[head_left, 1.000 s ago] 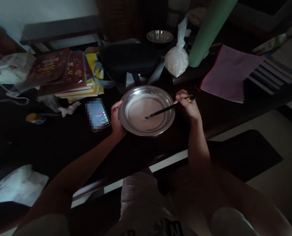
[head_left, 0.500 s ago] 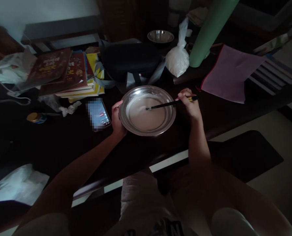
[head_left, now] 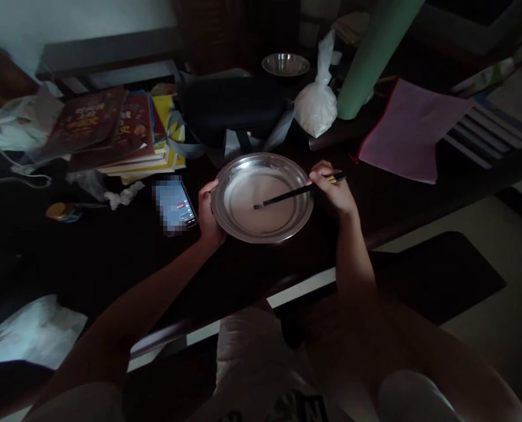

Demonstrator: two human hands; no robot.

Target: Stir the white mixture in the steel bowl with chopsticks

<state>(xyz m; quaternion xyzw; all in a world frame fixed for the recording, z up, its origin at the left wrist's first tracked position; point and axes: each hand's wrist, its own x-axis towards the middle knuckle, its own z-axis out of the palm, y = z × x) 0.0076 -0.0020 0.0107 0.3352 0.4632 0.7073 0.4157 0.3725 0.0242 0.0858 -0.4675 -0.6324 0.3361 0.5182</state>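
A shallow steel basin (head_left: 261, 237) on the dark table holds a pale, milky mixture (head_left: 261, 187). My left hand (head_left: 209, 214) grips the basin's left rim, thumb on the edge and the other fingers mostly hidden beneath and behind it. In my right hand (head_left: 334, 187), at the basin's right side, are black chopsticks (head_left: 287, 194) with gold bands near the top end. They slant down to the left over the rim, and their tips are in the mixture left of the middle.
A phone (head_left: 177, 205) lies left of the basin, near a small gold-lidded jar (head_left: 63, 211) and stacked books (head_left: 124, 132). Behind are a black bag (head_left: 234, 108), another steel bowl (head_left: 285, 64), a tied bag of white powder (head_left: 317, 108) and a green cylinder (head_left: 370, 70). A pink pouch (head_left: 413, 132) lies right.
The chopstick tips have shifted left and toward me through the mixture. My right hand has moved slightly left with them. My left hand keeps its hold on the basin.
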